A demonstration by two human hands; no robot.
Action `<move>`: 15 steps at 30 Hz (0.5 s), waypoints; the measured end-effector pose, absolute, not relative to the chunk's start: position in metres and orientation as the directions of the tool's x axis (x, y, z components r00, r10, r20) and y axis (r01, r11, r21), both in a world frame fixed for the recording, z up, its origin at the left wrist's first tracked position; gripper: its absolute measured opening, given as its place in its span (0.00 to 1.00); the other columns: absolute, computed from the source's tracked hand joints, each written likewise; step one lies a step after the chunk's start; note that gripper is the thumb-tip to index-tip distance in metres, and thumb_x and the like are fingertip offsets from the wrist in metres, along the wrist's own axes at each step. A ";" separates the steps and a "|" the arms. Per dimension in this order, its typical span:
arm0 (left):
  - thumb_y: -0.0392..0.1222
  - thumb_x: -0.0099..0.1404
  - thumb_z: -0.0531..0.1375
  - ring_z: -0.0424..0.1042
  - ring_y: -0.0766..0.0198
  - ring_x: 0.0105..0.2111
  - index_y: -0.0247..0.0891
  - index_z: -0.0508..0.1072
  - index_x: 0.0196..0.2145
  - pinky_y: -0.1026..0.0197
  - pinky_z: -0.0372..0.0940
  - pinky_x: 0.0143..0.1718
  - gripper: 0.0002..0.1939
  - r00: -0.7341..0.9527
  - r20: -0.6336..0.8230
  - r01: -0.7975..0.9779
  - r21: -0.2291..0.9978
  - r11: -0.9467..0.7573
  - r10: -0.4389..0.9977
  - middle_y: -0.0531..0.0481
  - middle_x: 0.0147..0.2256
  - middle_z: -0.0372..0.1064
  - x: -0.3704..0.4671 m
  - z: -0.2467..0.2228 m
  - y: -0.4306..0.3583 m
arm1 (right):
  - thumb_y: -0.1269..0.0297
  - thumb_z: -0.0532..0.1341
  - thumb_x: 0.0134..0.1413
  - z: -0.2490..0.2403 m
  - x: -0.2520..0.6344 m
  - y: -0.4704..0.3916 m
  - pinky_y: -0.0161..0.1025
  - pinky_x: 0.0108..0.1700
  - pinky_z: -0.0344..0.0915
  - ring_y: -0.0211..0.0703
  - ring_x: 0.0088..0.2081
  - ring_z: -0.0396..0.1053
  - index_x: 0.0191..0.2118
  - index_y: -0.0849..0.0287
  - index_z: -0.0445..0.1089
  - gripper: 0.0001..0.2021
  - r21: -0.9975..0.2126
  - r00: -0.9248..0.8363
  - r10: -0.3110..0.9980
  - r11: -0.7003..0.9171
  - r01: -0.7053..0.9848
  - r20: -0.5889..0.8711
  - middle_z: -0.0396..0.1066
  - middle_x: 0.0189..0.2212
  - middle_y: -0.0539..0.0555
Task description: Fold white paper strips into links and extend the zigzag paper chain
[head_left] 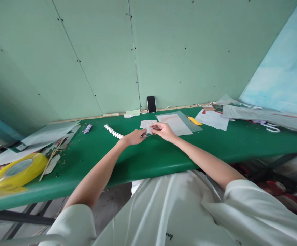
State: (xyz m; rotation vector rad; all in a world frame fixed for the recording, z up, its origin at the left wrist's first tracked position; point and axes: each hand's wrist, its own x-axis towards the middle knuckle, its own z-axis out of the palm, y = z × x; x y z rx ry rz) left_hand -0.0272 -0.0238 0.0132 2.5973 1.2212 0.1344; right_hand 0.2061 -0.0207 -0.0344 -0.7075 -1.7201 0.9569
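My left hand (135, 137) is closed over the green tabletop, its thumb and fingers pinched together. Close to its right, my right hand (164, 131) has its thumb and fingertips brought together. Something small and pale seems to sit between the fingertips, too small to make out. Just behind the hands lies a small pale paper sheet (146, 123), partly covered by them. A white zigzag folded strip (112, 131) rests left of my left hand, its near end close to the wrist. Larger translucent sheets (178, 125) lie behind and right of my right hand.
A phone (151, 104) leans on the wall. A yellow cutter (195, 121) and papers (213, 118) lie to the right. A small purple piece (87, 128), a large yellow tape roll (37, 164) and thin sticks (51, 158) are at left. The green table's (148, 160) front edge borders my body.
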 end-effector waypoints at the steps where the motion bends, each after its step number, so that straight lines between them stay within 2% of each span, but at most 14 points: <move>1: 0.41 0.70 0.53 0.74 0.53 0.33 0.41 0.69 0.42 0.58 0.58 0.34 0.06 0.653 -0.012 0.730 0.274 -0.626 0.757 0.45 0.37 0.75 -0.027 0.012 -0.024 | 0.49 0.72 0.55 -0.035 0.206 -0.020 0.44 0.39 0.76 0.49 0.36 0.80 0.47 0.57 0.79 0.20 -0.852 -0.331 0.808 0.523 0.026 0.486 0.81 0.37 0.57; 6: 0.36 0.69 0.53 0.75 0.51 0.39 0.40 0.69 0.41 0.58 0.61 0.37 0.06 0.673 0.079 0.703 0.241 -0.669 0.736 0.41 0.40 0.76 -0.027 0.008 -0.022 | 0.49 0.71 0.56 -0.038 0.209 -0.019 0.45 0.40 0.77 0.51 0.38 0.81 0.46 0.56 0.81 0.18 -0.823 -0.313 0.797 0.563 0.077 0.516 0.82 0.37 0.57; 10: 0.40 0.73 0.53 0.76 0.51 0.40 0.39 0.69 0.48 0.58 0.63 0.38 0.09 0.666 0.085 0.704 0.259 -0.662 0.741 0.40 0.42 0.76 -0.027 0.005 -0.021 | 0.50 0.71 0.57 -0.036 0.210 -0.021 0.45 0.39 0.76 0.51 0.37 0.81 0.44 0.57 0.80 0.16 -0.816 -0.315 0.797 0.569 0.104 0.516 0.82 0.35 0.57; 15: 0.44 0.78 0.47 0.77 0.47 0.40 0.35 0.69 0.52 0.56 0.64 0.39 0.16 0.609 0.061 0.768 0.201 -0.608 0.791 0.34 0.43 0.76 -0.024 0.000 -0.022 | 0.50 0.71 0.57 -0.034 0.211 -0.022 0.45 0.39 0.77 0.52 0.38 0.81 0.41 0.56 0.79 0.14 -0.800 -0.316 0.787 0.587 0.122 0.529 0.82 0.35 0.56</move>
